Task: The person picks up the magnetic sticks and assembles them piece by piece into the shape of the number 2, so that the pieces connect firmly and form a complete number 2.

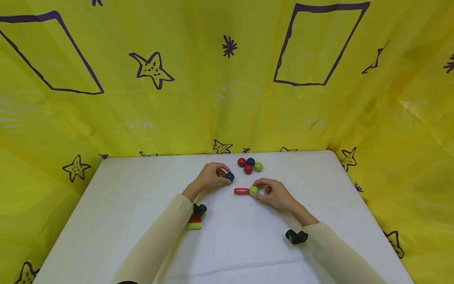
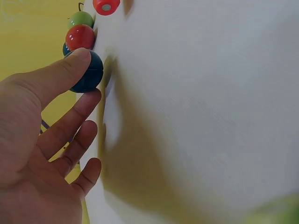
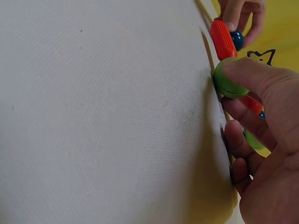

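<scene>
My left hand [image 1: 213, 175] pinches a dark blue ball [image 1: 229, 177] between thumb and index finger, low over the white table. In the left wrist view the same blue ball [image 2: 89, 74] shows under the thumb, the other fingers spread apart. My right hand [image 1: 276, 193] pinches a light green ball [image 1: 253, 191] at the right end of a red ribbed rod [image 1: 242, 191]. The right wrist view has the green ball [image 3: 229, 79] against the end of the red rod [image 3: 223, 39]. A pale round spot marks the rod's free end [image 2: 107, 7].
Behind the hands stand two red balls [image 1: 248, 169], a blue ball [image 1: 250, 161] and a green ball [image 1: 258, 167], grouped together. Red and green rods [image 1: 193, 226] lie beside the left forearm. Yellow patterned cloth [image 1: 227, 98] surrounds the white table [image 1: 248, 244].
</scene>
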`<state>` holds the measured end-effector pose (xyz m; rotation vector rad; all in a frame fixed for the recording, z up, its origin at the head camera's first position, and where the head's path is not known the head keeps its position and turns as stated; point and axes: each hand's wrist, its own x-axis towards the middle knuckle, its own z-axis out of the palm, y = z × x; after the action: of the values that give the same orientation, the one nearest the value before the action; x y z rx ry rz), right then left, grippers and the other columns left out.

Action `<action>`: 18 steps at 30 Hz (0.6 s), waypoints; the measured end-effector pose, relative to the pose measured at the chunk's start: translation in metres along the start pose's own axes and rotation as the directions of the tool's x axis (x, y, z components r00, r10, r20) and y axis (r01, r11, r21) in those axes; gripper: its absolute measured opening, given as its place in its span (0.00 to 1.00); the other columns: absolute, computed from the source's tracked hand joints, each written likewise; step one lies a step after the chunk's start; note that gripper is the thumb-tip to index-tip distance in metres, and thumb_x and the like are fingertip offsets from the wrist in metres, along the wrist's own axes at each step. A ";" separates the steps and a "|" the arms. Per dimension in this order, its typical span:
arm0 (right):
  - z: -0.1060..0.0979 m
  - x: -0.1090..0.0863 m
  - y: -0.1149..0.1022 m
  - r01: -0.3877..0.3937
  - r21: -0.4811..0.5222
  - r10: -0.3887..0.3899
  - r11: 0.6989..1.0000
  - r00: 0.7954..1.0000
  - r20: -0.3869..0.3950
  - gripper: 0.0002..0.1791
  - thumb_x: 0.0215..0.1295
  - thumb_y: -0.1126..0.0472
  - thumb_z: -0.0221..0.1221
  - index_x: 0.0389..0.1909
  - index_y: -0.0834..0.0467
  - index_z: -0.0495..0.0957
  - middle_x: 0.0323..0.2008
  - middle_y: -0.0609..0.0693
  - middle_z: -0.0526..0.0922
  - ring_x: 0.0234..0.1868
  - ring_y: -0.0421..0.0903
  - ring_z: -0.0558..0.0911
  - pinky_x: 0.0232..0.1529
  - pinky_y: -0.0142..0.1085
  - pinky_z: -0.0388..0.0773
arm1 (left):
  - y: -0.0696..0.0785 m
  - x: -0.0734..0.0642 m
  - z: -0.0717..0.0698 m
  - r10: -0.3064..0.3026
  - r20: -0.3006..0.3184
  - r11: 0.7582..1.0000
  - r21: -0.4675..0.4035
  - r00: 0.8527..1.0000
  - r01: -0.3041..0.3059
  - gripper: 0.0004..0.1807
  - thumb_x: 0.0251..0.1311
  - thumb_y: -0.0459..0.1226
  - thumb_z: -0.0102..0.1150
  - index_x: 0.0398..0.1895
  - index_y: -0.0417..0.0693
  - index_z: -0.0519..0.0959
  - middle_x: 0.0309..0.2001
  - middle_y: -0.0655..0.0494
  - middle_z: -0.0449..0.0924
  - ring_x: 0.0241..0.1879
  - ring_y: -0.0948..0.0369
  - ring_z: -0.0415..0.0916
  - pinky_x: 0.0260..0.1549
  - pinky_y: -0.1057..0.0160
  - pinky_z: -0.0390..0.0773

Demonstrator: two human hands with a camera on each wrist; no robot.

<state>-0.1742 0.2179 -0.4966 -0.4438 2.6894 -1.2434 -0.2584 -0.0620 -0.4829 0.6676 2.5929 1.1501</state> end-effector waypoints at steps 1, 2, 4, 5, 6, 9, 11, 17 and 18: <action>0.000 0.000 0.000 0.002 0.000 -0.002 1.000 1.000 -0.001 0.19 0.61 0.59 0.73 0.52 0.53 0.83 0.43 0.46 0.84 0.33 0.45 0.74 0.34 0.33 0.72 | -0.001 -0.003 -0.001 -0.004 0.009 1.000 0.003 1.000 0.004 0.15 0.55 0.37 0.78 0.45 0.49 0.87 0.33 0.57 0.86 0.34 0.59 0.77 0.38 0.63 0.76; 0.000 0.000 0.000 0.004 0.000 -0.004 1.000 1.000 -0.001 0.19 0.61 0.59 0.73 0.52 0.53 0.83 0.43 0.46 0.84 0.33 0.45 0.74 0.34 0.33 0.72 | -0.001 -0.006 -0.002 -0.007 0.017 1.000 0.009 1.000 0.007 0.15 0.55 0.37 0.78 0.45 0.49 0.87 0.33 0.57 0.85 0.34 0.59 0.76 0.38 0.63 0.76; 0.000 0.000 0.001 0.008 0.003 -0.008 1.000 1.000 -0.002 0.19 0.61 0.59 0.73 0.52 0.53 0.83 0.43 0.46 0.84 0.33 0.45 0.74 0.34 0.33 0.72 | -0.003 -0.012 -0.004 -0.006 0.035 1.000 0.022 0.999 0.005 0.15 0.55 0.38 0.78 0.45 0.49 0.87 0.32 0.58 0.84 0.34 0.60 0.76 0.38 0.63 0.76; 0.001 0.000 0.001 0.009 0.003 -0.009 1.000 1.000 -0.003 0.19 0.61 0.59 0.73 0.52 0.53 0.83 0.43 0.46 0.85 0.33 0.45 0.74 0.34 0.33 0.72 | -0.004 -0.015 -0.004 -0.001 0.042 1.000 0.030 0.999 0.000 0.15 0.55 0.39 0.78 0.45 0.49 0.87 0.32 0.59 0.84 0.34 0.61 0.76 0.38 0.63 0.76; 0.001 0.001 0.002 0.011 0.000 -0.011 1.000 1.000 -0.004 0.19 0.61 0.59 0.73 0.53 0.53 0.83 0.43 0.46 0.85 0.33 0.45 0.74 0.34 0.34 0.72 | -0.005 -0.017 -0.005 0.002 0.050 0.999 0.035 0.999 -0.003 0.15 0.55 0.39 0.78 0.45 0.49 0.87 0.32 0.60 0.84 0.34 0.61 0.76 0.38 0.63 0.75; 0.001 0.001 0.003 0.015 -0.003 -0.015 1.000 1.000 -0.011 0.19 0.61 0.59 0.73 0.53 0.52 0.83 0.43 0.45 0.85 0.33 0.45 0.74 0.34 0.34 0.72 | -0.007 -0.024 -0.005 0.017 0.062 0.999 0.041 0.998 -0.019 0.15 0.54 0.40 0.79 0.44 0.50 0.87 0.30 0.61 0.84 0.33 0.61 0.76 0.37 0.63 0.74; 0.001 0.002 0.004 0.021 -0.008 -0.022 1.000 1.000 -0.014 0.19 0.61 0.58 0.73 0.53 0.53 0.83 0.43 0.46 0.85 0.32 0.45 0.74 0.33 0.34 0.71 | -0.008 -0.027 -0.005 0.020 0.065 0.999 0.030 0.998 -0.022 0.15 0.53 0.40 0.79 0.43 0.51 0.87 0.30 0.61 0.83 0.32 0.61 0.75 0.36 0.63 0.74; 0.001 0.003 0.002 0.023 -0.010 -0.023 1.000 1.000 -0.018 0.19 0.61 0.59 0.72 0.53 0.53 0.83 0.43 0.46 0.85 0.31 0.45 0.74 0.33 0.33 0.71 | -0.007 -0.032 -0.001 0.025 0.092 1.000 -0.014 0.995 -0.024 0.14 0.54 0.41 0.79 0.43 0.51 0.86 0.30 0.62 0.83 0.31 0.61 0.74 0.35 0.64 0.74; 0.001 0.003 0.001 0.022 -0.011 -0.022 1.000 1.000 -0.018 0.19 0.62 0.59 0.72 0.53 0.53 0.83 0.43 0.46 0.85 0.31 0.45 0.74 0.33 0.33 0.71 | -0.007 -0.032 -0.001 0.024 0.096 1.000 -0.015 0.995 -0.022 0.14 0.54 0.41 0.79 0.43 0.51 0.86 0.30 0.62 0.83 0.31 0.61 0.74 0.35 0.64 0.74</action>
<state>-0.1769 0.2167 -0.4985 -0.4671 2.7142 -1.2452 -0.2325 -0.0824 -0.4869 0.7331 2.5012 1.1136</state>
